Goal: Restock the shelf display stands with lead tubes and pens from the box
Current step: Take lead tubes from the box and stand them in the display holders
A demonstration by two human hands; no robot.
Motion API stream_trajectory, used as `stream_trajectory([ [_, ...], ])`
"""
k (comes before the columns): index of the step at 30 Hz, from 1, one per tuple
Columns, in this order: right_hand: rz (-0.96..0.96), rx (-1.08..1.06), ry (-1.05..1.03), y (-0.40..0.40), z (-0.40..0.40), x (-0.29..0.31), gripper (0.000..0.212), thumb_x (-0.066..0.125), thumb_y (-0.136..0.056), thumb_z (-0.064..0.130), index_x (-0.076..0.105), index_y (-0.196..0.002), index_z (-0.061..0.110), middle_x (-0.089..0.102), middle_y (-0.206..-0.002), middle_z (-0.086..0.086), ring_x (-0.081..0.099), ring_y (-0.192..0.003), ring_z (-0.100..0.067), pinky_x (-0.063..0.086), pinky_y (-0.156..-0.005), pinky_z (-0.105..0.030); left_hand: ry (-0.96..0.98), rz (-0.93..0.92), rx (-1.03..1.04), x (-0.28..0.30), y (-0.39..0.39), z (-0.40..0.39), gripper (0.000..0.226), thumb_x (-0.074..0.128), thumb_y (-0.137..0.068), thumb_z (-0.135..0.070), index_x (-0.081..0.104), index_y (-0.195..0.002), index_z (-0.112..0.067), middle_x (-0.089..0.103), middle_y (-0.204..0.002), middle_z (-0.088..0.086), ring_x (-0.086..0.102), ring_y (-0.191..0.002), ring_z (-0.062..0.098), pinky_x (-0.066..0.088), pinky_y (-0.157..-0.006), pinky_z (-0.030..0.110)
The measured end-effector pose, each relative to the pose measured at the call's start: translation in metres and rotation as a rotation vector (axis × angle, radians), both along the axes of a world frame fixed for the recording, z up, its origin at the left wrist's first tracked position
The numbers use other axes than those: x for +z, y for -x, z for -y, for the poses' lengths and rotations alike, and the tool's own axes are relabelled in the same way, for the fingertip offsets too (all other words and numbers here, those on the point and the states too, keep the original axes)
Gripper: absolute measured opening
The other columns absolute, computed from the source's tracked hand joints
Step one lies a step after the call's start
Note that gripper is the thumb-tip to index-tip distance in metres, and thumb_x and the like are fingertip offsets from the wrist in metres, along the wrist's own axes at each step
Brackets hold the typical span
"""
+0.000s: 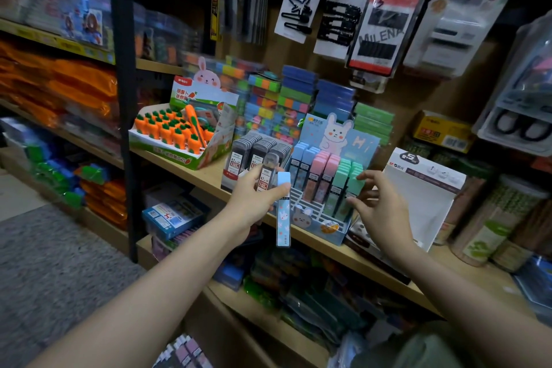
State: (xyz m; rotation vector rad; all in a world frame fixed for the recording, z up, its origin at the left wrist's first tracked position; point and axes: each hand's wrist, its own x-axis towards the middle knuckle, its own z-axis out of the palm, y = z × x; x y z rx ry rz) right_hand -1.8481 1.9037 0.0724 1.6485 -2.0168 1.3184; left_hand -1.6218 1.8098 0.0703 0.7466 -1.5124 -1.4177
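Stationery shelves of pale wood (209, 179) carry a grey stand of clear lead tubes (257, 155), nearly full, and a blue rabbit-printed stand (325, 182) with gaps. Left hand (254, 197) grips a clear lead tube (266, 172) and a blue tube (283, 212), unplaced. Right hand (379, 206) pinches a green tube (354, 185) in its slot.

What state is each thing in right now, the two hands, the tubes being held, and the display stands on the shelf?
Left hand: grips two lead tubes.
Blue lead tube: held upright, hanging below the fingers.
Grey lead tube: held, tilted, above the grey stand.
Right hand: pinches a green tube.
Green tube: standing in the rabbit stand's right column.
Rabbit stand: blue, pink, green columns nearly full.
Grey stand: rows packed.
Carrot stand: mostly full.
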Motion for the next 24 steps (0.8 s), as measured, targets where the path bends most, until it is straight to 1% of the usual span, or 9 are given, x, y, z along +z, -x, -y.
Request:
stream_trajectory([
  [5,-0.044,-0.105,-0.007,-0.009,-0.003,0.005,0.038,0.078,-0.080,0.017,0.059,-0.113,0.023,0.047,-0.104,0.000,0.050,-0.083,-0.010,0.050,-0.075,-0.027,0.016,0.016,0.023,-0.002,-0.005,0.002,0.015,0.070,-0.087,-0.020,0.065,-0.094,-0.032,0.064,-0.073,-0.013,0.059,-0.059,-0.004,0.043,-0.048,0.012],
  [7,-0.040,-0.106,0.028,-0.014,-0.005,0.012,0.042,0.075,-0.083,0.021,0.056,-0.120,0.024,0.044,-0.109,-0.001,0.048,-0.089,-0.011,0.047,-0.077,-0.027,0.011,0.012,0.018,-0.003,-0.008,0.004,0.013,0.072,-0.086,-0.021,0.064,-0.091,-0.031,0.065,-0.068,-0.015,0.059,-0.058,-0.006,0.042,-0.047,0.012],
  [10,0.036,0.083,0.009,-0.041,-0.003,0.030,0.046,0.070,-0.086,0.026,0.047,-0.125,0.034,0.053,-0.102,0.005,0.056,-0.081,-0.007,0.049,-0.069,-0.021,-0.006,0.022,-0.002,-0.004,-0.013,0.009,0.009,0.073,-0.085,-0.024,0.065,-0.086,-0.028,0.064,-0.063,-0.015,0.056,-0.053,-0.002,0.042,-0.047,0.013],
  [12,0.056,0.285,-0.198,-0.066,0.006,0.037,0.051,0.070,-0.085,0.034,0.044,-0.128,0.039,0.060,-0.095,0.010,0.061,-0.078,-0.002,0.053,-0.067,-0.018,-0.010,0.028,-0.027,-0.004,-0.015,0.011,0.008,0.074,-0.084,-0.025,0.068,-0.088,-0.022,0.065,-0.070,-0.009,0.053,-0.053,0.002,0.042,-0.048,0.015],
  [14,0.031,0.445,-0.371,-0.088,0.019,0.040,0.060,0.072,-0.084,0.034,0.041,-0.135,0.040,0.063,-0.098,0.010,0.066,-0.078,-0.002,0.057,-0.074,-0.024,-0.024,-0.003,-0.054,-0.004,-0.018,0.013,0.012,0.074,-0.084,-0.023,0.068,-0.092,-0.017,0.067,-0.074,-0.004,0.055,-0.054,0.003,0.042,-0.049,0.015],
  [16,0.002,0.496,-0.401,-0.101,0.030,0.041,0.060,0.075,-0.083,0.027,0.044,-0.134,0.039,0.064,-0.102,0.008,0.069,-0.077,-0.005,0.057,-0.079,-0.032,-0.042,-0.030,-0.076,-0.003,-0.023,0.015,0.010,0.074,-0.084,-0.022,0.066,-0.087,-0.018,0.067,-0.071,-0.003,0.056,-0.052,0.004,0.042,-0.047,0.015],
  [17,-0.012,0.495,-0.392,-0.105,0.036,0.041,0.059,0.076,-0.082,0.024,0.047,-0.131,0.038,0.064,-0.101,0.009,0.069,-0.075,-0.004,0.057,-0.077,-0.030,-0.052,-0.036,-0.080,-0.003,-0.025,0.017,0.011,0.074,-0.084,-0.022,0.063,-0.084,-0.019,0.065,-0.069,-0.003,0.054,-0.050,0.004,0.041,-0.046,0.016],
  [20,-0.092,0.461,-0.365,-0.108,0.047,0.039,0.055,0.079,-0.079,0.021,0.051,-0.124,0.038,0.058,-0.097,0.017,0.067,-0.069,0.003,0.049,-0.064,-0.009,-0.061,-0.037,-0.039,-0.002,-0.029,0.021,0.015,0.073,-0.085,-0.019,0.059,-0.080,-0.019,0.061,-0.061,-0.006,0.049,-0.044,0.001,0.036,-0.041,0.013],
  [24,-0.029,0.329,-0.259,-0.091,0.059,0.062,0.051,0.080,-0.078,0.022,0.050,-0.117,0.034,0.057,-0.092,0.014,0.066,-0.067,-0.005,0.052,-0.054,-0.016,-0.099,-0.001,0.023,-0.005,-0.035,0.026,0.014,0.073,-0.085,-0.026,0.060,-0.079,-0.023,0.055,-0.049,-0.015,0.046,-0.042,0.001,0.033,-0.038,0.011],
])
